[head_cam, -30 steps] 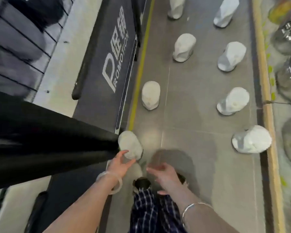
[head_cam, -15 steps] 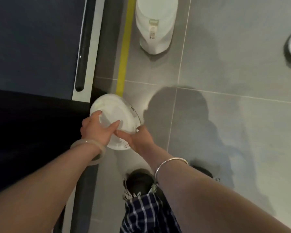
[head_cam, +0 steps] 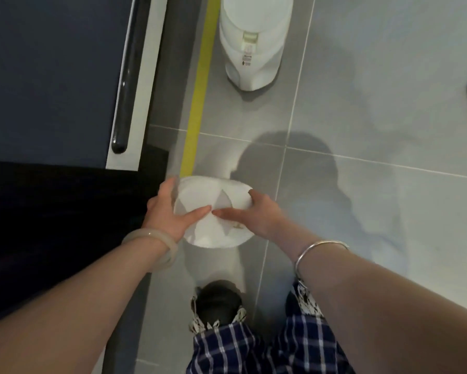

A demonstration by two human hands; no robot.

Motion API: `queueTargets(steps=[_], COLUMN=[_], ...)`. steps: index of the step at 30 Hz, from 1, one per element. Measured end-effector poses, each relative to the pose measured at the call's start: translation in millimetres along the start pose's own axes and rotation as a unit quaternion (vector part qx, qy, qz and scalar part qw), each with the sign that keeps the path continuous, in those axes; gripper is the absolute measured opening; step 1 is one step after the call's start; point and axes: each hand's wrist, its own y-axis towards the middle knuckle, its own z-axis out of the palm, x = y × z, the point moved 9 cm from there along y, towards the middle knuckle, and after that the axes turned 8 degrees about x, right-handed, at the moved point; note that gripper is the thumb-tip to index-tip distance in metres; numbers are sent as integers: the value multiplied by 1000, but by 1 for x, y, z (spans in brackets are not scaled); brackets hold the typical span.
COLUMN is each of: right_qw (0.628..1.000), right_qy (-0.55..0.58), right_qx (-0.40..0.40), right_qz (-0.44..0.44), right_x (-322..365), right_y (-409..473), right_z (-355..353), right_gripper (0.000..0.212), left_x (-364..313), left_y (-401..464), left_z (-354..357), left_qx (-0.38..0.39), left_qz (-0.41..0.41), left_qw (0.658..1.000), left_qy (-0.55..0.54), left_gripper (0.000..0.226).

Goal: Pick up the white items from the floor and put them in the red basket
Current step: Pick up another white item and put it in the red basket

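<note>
A: Status of the floor (head_cam: 389,103) area?
B: One white item (head_cam: 254,41) stands on it beside the yellow line (head_cam: 200,85); a second white item (head_cam: 213,211) is at the line's near end.
A: Hands?
B: Left hand (head_cam: 170,211) and right hand (head_cam: 259,214) grip the second item from opposite sides, fingers curled on its rim.

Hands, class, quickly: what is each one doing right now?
Left hand: holds the near white item by its left side.
Right hand: holds the same item by its right side, fingers across the top.
</note>
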Motion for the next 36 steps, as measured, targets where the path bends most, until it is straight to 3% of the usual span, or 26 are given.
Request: queueTargets(steps=[3, 7, 11, 16, 21, 26, 30, 36], right_qw=[1000, 999, 997, 998, 999, 997, 992, 983], right_qy=[-21, 19, 51, 46, 29, 67, 120, 156], right_qx=[6, 23, 45, 11, 15, 22, 13, -63], right_qz=[1, -17, -29, -49, -34, -18, -26, -68], right_x=[-20, -48, -68, -69, -71, -67, -44, 2], right_y=[-7, -18, -17, -19, -57, -142, -232, -384], right_z=[-33, -58, -55, -61, -71, -87, -98, -110], right_gripper=[75, 39, 65, 77, 65, 62, 78, 79], left_x=[-3, 0, 2, 4, 4, -32, -91, -172], left_y=[4, 9, 21, 17, -24, -98, -174, -293], left_z=[35, 80, 100, 104, 120, 128, 113, 85], left_qx=[82, 144, 157, 166, 168, 209, 235, 283], left_qz=[-26, -77, -68, -74, -93, -115, -98, -55], left_qw=[994, 980, 969, 965, 956, 941, 945, 951], left_qy=[-67, -110, -176, -191, -220, -241, -205, -116], left_gripper=[87, 84, 79, 63, 58, 59, 63, 62])
